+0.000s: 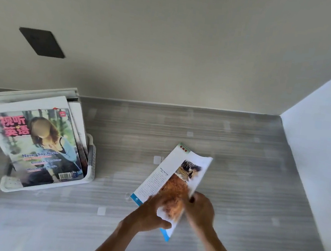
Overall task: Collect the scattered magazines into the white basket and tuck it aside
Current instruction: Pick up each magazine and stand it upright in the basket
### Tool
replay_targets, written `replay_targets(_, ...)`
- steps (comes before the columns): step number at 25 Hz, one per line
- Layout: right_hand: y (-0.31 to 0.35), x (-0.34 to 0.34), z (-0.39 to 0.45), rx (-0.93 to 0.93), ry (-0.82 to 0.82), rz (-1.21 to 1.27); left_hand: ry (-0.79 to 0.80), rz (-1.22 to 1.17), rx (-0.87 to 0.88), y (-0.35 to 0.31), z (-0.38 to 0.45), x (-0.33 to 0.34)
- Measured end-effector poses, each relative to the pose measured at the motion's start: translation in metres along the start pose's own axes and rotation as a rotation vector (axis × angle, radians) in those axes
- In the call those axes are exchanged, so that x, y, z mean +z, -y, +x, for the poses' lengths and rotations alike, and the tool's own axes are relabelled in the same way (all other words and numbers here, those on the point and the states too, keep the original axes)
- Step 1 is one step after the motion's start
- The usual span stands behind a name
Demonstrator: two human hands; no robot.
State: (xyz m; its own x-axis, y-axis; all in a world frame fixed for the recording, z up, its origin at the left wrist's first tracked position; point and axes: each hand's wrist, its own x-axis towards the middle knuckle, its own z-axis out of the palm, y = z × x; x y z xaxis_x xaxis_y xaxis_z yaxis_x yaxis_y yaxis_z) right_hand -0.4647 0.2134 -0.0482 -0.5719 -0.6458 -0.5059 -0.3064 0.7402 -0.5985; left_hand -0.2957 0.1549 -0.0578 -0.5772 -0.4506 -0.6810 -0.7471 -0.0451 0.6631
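Observation:
A white perforated basket (91,159) stands at the left of the grey countertop with several magazines upright in it. The front one is a magazine (36,144) with a woman on its cover and red Chinese letters. A loose magazine (172,179) with white pages, an orange-brown picture and a blue edge lies tilted near the middle. My left hand (151,215) grips its near end from the left, thumb on the page. My right hand (200,210) grips its right edge.
The grey wood-grain countertop (239,153) runs back to a beige wall. A white side panel (321,152) bounds it on the right. A dark square plate (41,42) sits on the wall at upper left. Small white tape squares dot the counter.

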Motion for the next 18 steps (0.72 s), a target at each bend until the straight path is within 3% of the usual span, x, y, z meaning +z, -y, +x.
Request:
replay_targets(2,0.03,0.013,-0.021,-0.41,0.068,0.05,0.01,-0.247,0.154,-0.008,-0.005,-0.018)
replay_targets(3,0.043,0.022,-0.032,-0.524,0.138,0.148,-0.056,-0.426,0.244,-0.012,-0.01,-0.029)
replay_targets(5,0.061,0.032,-0.046,-0.53,0.305,0.36,-0.288,-0.814,0.254,-0.016,-0.024,-0.051)
replay_targets(7,0.072,0.031,-0.041,-0.44,0.327,0.445,-0.502,-0.971,0.19,-0.009,-0.042,-0.068)
replay_targets(9,0.082,0.024,-0.027,-0.34,0.272,0.412,-0.517,-1.04,0.2,0.008,-0.062,-0.083)
replay_targets(11,0.093,0.021,-0.009,-0.27,0.408,0.431,-0.409,-1.054,0.281,0.033,-0.089,-0.1)
replay_targets(13,0.103,0.024,0.005,-0.281,0.58,0.494,-0.415,-1.001,0.304,0.057,-0.109,-0.113)
replay_targets(15,0.11,0.035,0.009,-0.277,0.678,0.525,-0.601,-0.97,0.282,0.074,-0.119,-0.117)
replay_targets(18,0.117,0.066,-0.003,-0.346,0.575,0.358,-0.942,-0.77,0.151,0.093,-0.126,-0.117)
